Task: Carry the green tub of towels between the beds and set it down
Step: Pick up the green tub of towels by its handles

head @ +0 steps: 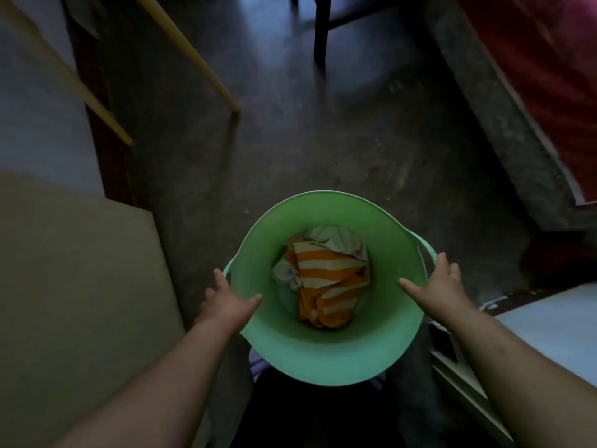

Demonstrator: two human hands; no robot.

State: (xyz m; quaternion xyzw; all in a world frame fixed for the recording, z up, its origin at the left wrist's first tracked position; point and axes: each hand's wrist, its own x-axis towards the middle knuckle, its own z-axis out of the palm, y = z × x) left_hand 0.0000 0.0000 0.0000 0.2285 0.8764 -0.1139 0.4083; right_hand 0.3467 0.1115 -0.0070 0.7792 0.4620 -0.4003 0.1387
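Note:
The green tub (326, 350) is round and flexible, with a handle on each side, and sits low in the middle of the view just in front of my legs. An orange-and-white striped towel (326, 286) and a pale cloth (336, 239) lie bunched in its bottom. My left hand (227, 302) is on the left rim, thumb inside the wall and fingers outside by the handle. My right hand (441, 286) clasps the right rim the same way, fingers reaching onto the right handle (428, 248). Whether the tub touches the floor is unclear.
Dark concrete floor (307, 140) runs ahead. A bed with red bedding (549, 76) lines the right side, and a light mattress corner (549, 324) is at near right. At left stand a beige panel (74, 286) and yellow rails (193, 56). A dark chair leg (320, 30) stands further ahead.

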